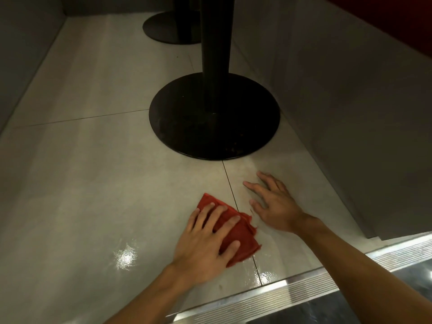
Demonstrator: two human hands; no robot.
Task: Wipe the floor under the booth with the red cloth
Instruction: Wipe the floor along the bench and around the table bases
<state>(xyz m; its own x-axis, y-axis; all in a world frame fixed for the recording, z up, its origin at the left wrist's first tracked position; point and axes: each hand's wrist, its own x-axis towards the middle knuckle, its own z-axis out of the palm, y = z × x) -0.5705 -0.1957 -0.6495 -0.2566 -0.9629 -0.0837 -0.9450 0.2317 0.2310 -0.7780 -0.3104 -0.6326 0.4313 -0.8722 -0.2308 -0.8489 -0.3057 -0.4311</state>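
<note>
The left hand [205, 239] lies flat on the red cloth [240, 235], fingers straight and spread, pressing it to the floor rather than curling round it. The cloth is folded into a rough wedge, and its far corner and right edge show beyond the fingers. It sits across a dark grout line [230, 183] that runs away from the camera. Just to its right, the right hand [273, 204] rests palm down on the bare tile, fingers splayed and holding nothing; its thumb is near the cloth's edge.

The floor [81, 183] is of large pale grey tiles, glossy, with bright glints of light near the left wrist and by the near edge. Beyond the hands, a round black table base [214, 127] stands on the tiles and carries a black column [215, 43]. A second black base [168, 29] stands farther back.

Grey panels close in the space on the right [339, 113] and left [23, 54]. A ribbed metal strip [280, 293] borders the tiles at the near edge, passing under both forearms.
</note>
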